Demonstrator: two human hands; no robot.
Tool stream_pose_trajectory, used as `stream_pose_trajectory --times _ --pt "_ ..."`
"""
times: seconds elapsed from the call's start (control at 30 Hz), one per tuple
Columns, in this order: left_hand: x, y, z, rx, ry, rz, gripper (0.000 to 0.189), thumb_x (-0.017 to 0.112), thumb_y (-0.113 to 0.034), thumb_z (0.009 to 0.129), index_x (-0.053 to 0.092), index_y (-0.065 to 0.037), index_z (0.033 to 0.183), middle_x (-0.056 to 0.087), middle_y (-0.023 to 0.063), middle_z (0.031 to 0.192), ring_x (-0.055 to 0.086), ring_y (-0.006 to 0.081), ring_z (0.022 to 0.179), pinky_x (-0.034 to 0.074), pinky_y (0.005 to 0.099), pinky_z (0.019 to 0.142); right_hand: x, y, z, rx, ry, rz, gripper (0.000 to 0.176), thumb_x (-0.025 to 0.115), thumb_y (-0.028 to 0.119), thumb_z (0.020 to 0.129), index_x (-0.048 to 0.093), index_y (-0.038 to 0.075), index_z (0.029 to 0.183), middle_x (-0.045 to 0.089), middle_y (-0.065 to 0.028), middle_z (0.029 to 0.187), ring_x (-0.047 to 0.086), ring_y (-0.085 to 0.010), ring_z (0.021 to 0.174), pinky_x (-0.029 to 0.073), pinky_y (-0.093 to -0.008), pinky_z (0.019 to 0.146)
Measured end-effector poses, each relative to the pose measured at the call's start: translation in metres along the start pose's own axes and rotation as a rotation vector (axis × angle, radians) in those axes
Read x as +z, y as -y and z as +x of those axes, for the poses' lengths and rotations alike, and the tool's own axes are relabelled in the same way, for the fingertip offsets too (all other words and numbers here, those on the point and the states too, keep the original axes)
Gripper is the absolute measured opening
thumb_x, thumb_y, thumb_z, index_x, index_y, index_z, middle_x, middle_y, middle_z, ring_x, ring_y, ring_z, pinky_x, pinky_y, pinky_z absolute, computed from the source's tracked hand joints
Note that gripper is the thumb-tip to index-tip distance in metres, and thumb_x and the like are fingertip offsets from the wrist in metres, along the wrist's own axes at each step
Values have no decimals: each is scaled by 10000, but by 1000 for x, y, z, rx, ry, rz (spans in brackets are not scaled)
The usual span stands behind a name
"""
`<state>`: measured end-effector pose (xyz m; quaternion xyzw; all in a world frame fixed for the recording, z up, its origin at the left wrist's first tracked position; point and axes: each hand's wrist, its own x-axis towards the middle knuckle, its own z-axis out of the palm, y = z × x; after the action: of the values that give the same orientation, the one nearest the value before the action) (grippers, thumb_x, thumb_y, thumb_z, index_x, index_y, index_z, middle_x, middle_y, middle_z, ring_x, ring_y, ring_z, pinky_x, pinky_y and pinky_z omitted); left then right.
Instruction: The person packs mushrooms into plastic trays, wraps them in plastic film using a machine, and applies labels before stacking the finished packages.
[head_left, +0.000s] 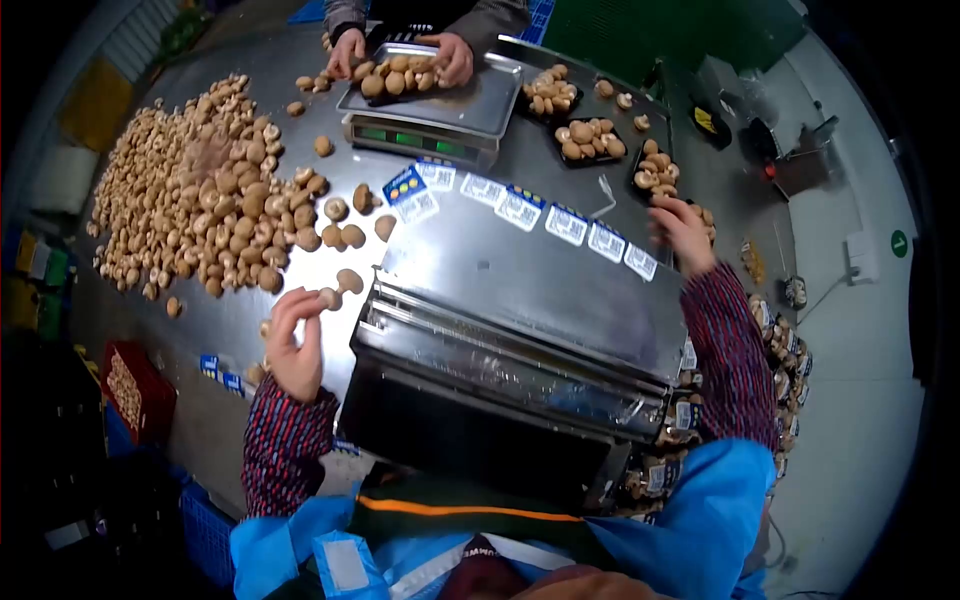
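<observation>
My left hand (296,350) is at the left end of the wrapping machine (520,350), its fingertips pinched on a small pale-stemmed mushroom (330,298). Just beyond the fingertips lies a brown mushroom (349,280). My right hand (684,232) hangs over the machine's far right corner, fingers curved and apart, slightly blurred. It is close to a black tray of mushrooms (655,172), with more mushrooms (708,222) partly hidden behind it. Printed labels (566,226) lie in a row along the machine's far edge.
A large heap of mushrooms (220,200) covers the table's left. Across from me, a person's hands (453,60) hold a mushroom tray (398,76) on a scale (430,115). Filled trays (590,140) stand at the back right. Wrapped packs (655,475) are stacked near my right arm.
</observation>
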<state>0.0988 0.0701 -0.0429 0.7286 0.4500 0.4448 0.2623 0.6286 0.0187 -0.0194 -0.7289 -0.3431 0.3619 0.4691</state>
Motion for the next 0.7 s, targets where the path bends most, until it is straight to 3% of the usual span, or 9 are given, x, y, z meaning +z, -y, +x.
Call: stream_pose_trajectory --times 0.1,0.17,0.27,0.4,0.47,0.6,0.7 --pt "-33 13 2 -149 -53 9 93 504 61 836 580 26 876 594 147 1016 550 252 1000 397 337 922 37 -32 110 245 0 -240 285 515 192 883 536 26 1114 584 -59 894 590 -155 762 541 -306 615" --pt "-54 41 -6 -173 -97 85 93 491 67 841 574 38 871 592 152 1002 545 248 1010 389 344 934 59 -37 158 409 -68 -338 226 489 175 884 553 26 1041 589 -49 875 598 -158 719 558 -302 564" --pt "-73 74 -32 -300 -161 104 100 473 53 854 562 39 896 572 146 1058 540 246 1020 389 354 937 69 -54 217 655 -185 -154 238 405 168 911 526 -28 969 604 -138 897 626 -220 760 559 -333 555" --pt "-77 95 -64 -501 -168 29 165 436 -18 908 551 46 1009 539 140 1151 508 201 1081 361 310 964 74 -96 266 688 -343 41 295 387 184 919 510 -78 976 605 -223 941 627 -315 819 581 -383 622" --pt "-69 96 -63 -552 -164 57 156 430 -21 914 548 49 989 536 151 1149 507 202 1081 360 308 961 73 -122 286 667 -356 109 283 442 204 921 517 -63 977 610 -184 915 632 -275 788 585 -359 615" --pt "-53 98 -48 -535 -127 99 137 426 10 897 545 50 952 534 157 1124 542 208 1020 417 317 914 84 -115 281 654 -349 147 226 508 188 906 526 -36 932 597 -109 831 635 -201 727 586 -310 598" --pt "-52 100 -48 -534 -108 90 138 423 5 903 543 50 954 531 159 1130 542 215 1025 419 320 916 83 -114 284 652 -354 271 280 509 205 907 495 -43 1035 586 -124 859 634 -215 726 585 -309 581"
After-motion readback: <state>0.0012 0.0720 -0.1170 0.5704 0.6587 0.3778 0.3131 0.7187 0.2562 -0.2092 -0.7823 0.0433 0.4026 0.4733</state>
